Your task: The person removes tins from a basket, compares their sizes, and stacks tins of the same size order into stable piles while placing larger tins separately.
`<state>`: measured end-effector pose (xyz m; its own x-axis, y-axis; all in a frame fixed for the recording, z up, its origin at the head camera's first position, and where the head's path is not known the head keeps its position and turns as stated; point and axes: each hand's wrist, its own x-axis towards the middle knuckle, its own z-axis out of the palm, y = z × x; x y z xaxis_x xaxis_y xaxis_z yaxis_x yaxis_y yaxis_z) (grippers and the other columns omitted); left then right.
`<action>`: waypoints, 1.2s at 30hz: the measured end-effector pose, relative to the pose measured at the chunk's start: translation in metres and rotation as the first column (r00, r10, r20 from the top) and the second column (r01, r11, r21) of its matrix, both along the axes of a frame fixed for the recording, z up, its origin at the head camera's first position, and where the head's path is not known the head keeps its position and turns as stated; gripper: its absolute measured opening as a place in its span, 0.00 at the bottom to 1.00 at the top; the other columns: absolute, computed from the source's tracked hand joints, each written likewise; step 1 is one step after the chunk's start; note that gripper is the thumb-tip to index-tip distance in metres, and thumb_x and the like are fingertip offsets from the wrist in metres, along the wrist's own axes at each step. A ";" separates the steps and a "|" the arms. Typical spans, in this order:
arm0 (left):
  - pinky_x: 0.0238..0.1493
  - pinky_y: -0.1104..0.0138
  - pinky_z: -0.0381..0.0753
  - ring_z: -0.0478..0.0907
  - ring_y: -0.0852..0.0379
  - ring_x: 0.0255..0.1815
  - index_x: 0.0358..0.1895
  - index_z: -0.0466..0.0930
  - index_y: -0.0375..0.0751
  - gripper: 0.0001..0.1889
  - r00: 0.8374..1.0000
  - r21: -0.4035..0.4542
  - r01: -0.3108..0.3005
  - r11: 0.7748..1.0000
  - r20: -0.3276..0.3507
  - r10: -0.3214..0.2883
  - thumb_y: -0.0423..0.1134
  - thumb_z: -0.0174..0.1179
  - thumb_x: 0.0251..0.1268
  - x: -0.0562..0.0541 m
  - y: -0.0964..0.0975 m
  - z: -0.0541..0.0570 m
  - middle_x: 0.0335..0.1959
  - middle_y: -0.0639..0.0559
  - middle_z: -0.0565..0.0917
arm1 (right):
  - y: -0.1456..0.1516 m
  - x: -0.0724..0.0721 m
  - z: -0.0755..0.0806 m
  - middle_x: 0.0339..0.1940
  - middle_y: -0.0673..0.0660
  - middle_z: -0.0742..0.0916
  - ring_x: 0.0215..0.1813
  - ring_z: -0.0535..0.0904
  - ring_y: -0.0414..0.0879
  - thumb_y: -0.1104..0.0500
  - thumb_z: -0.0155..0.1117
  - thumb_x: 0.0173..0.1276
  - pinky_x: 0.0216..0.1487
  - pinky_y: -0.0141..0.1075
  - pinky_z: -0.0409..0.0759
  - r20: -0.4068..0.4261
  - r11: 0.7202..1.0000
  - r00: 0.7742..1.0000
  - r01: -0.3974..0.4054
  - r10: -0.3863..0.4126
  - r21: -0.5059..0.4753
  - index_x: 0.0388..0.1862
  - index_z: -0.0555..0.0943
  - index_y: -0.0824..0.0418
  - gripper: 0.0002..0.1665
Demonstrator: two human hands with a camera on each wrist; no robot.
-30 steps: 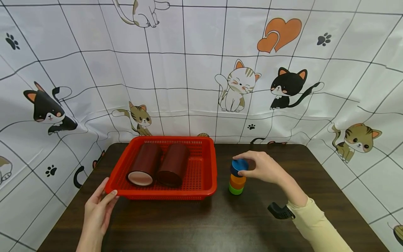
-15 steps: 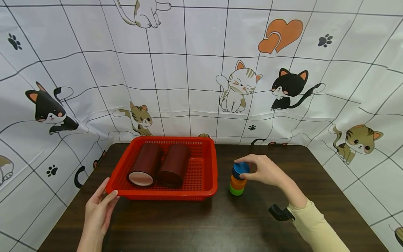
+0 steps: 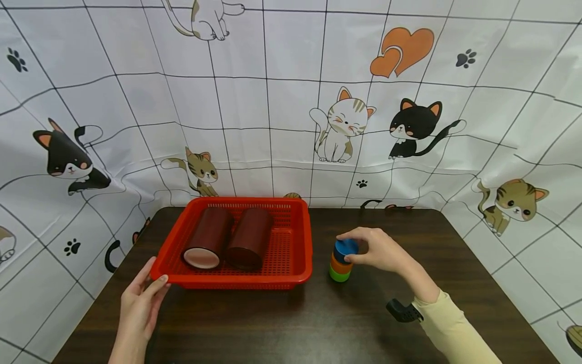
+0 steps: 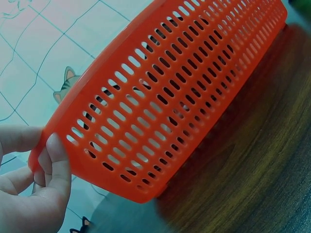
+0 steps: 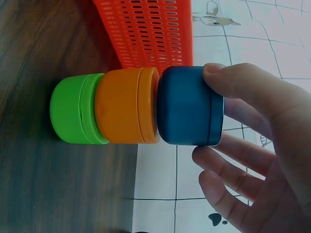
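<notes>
Dark tabletop [image 3: 254, 326]: red basket [image 3: 241, 279], two brown cylinders [image 3: 208, 235] inside, left hand [image 3: 140, 307] pinching its corner; rightward, blue jar [image 5: 182, 106] atop orange jar [image 5: 121, 106] atop green jar [image 5: 70, 109], right hand [image 3: 377, 250] gripping the blue.

Pale yellow right sleeve [image 3: 452, 326], long and softly creased, curved black wrist device [image 3: 402, 311]

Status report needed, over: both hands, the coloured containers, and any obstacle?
Left hand pinching near-left corner of red basket. Right hand gripping blue container over orange container; green container lowest. No obstacle seen between blue and orange.
</notes>
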<state>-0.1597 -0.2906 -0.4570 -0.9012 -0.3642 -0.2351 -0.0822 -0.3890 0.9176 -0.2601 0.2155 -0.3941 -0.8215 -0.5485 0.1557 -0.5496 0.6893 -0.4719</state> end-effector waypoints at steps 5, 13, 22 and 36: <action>0.45 0.81 0.83 0.74 0.72 0.52 0.78 0.56 0.57 0.38 1.000 0.012 0.001 1.000 -0.017 -0.001 0.30 0.59 0.68 0.000 0.000 -0.001 0.59 0.66 0.66 | 0.000 0.000 -0.002 0.58 0.50 0.85 0.53 0.82 0.45 0.50 0.74 0.61 0.55 0.44 0.85 -0.020 1.000 1.000 0.004 -0.004 0.009 0.61 0.81 0.47 0.28; 0.46 0.81 0.82 0.74 0.73 0.53 0.78 0.55 0.57 0.39 1.000 0.011 0.006 1.000 -0.013 -0.006 0.30 0.60 0.68 0.000 0.000 -0.001 0.59 0.66 0.66 | -0.001 0.000 -0.003 0.58 0.50 0.85 0.55 0.81 0.46 0.51 0.74 0.61 0.54 0.42 0.85 -0.029 1.000 1.000 -0.013 0.013 0.003 0.61 0.81 0.49 0.28; 0.46 0.81 0.82 0.75 0.73 0.52 0.78 0.55 0.57 0.39 1.000 0.010 0.011 1.000 -0.017 -0.011 0.30 0.60 0.69 0.000 -0.001 0.000 0.59 0.65 0.66 | -0.001 0.000 -0.005 0.58 0.50 0.85 0.54 0.81 0.45 0.51 0.74 0.61 0.54 0.43 0.85 -0.028 1.000 0.999 -0.016 0.016 -0.002 0.62 0.81 0.50 0.28; 0.46 0.81 0.83 0.75 0.73 0.52 0.78 0.54 0.56 0.39 0.999 0.016 0.020 1.000 -0.048 -0.019 0.29 0.59 0.69 0.000 0.000 -0.001 0.58 0.63 0.65 | 0.000 0.001 -0.006 0.57 0.48 0.85 0.51 0.81 0.43 0.51 0.75 0.60 0.54 0.44 0.85 -0.022 0.999 1.000 -0.019 0.019 -0.027 0.61 0.81 0.48 0.28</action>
